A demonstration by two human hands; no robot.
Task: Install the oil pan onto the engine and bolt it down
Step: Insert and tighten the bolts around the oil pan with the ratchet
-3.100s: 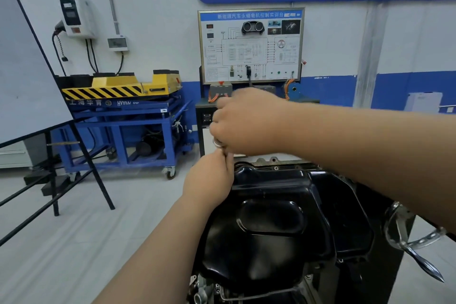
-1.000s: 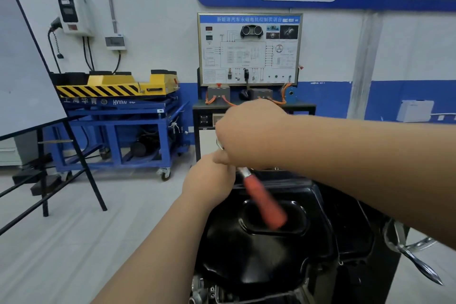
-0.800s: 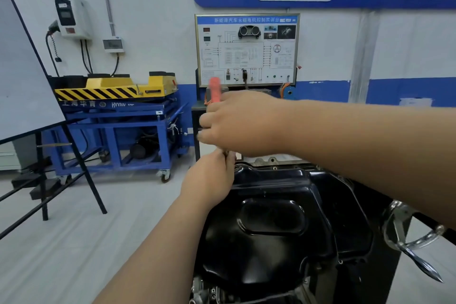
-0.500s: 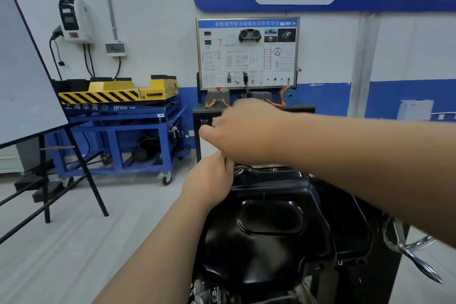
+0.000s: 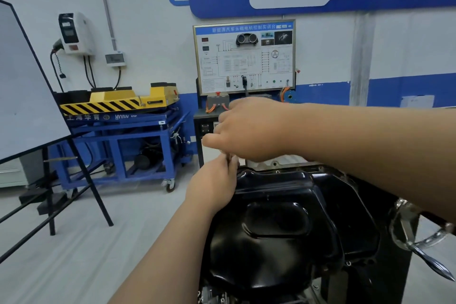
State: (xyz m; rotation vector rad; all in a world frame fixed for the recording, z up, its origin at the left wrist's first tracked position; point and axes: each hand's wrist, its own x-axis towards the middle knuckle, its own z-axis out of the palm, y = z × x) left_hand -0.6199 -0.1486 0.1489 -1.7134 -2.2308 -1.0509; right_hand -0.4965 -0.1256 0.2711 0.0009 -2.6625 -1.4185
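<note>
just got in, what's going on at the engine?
A person is working at the far left corner of the oil pan, which sits on the engine. The left hand pinches a thin tool shaft at the pan's rim; the right hand is curled over the shaft's top. Any bolt there is hidden, so its state can't be told.

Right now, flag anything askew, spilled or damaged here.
Nothing stands out. The oil pan sits flat on the engine, no spill or dent visible; left hand and right hand hold a tool shaft at its far corner.
</note>
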